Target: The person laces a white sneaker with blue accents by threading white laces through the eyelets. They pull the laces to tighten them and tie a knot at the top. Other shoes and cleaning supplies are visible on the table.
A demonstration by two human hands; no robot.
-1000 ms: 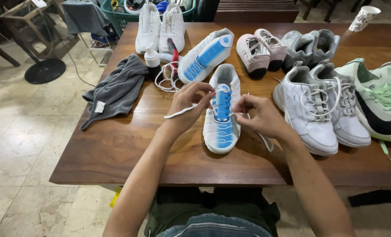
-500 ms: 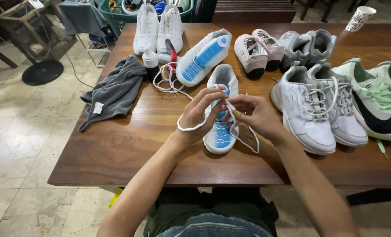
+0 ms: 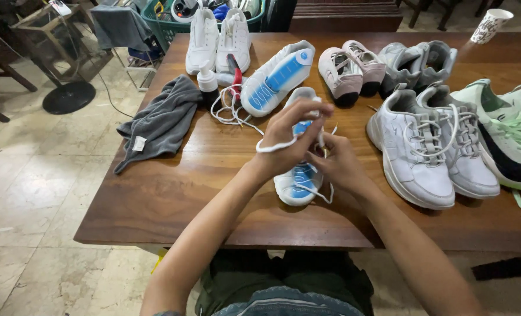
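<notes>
Wooden table (image 3: pixel 155 199) is carrying many sneakers, a grey cloth (image 3: pixel 164 120) with a small white square label. Left hand (image 3: pixel 290 137) is pinching a white lace (image 3: pixel 270 148); right hand (image 3: pixel 339 167), seemingly closed, is steadying the blue-and-white shoe (image 3: pixel 298 181) at the centre.

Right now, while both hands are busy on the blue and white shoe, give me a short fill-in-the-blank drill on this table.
1. The left hand pinches a white ____ looped over the blue and white shoe.
2. The crumpled cloth on the table is ____ in colour.
3. The paper cup stands at the table's far ____ corner.
4. The right hand is ____ the left hand.

Missing words: lace; grey; right; touching
</notes>
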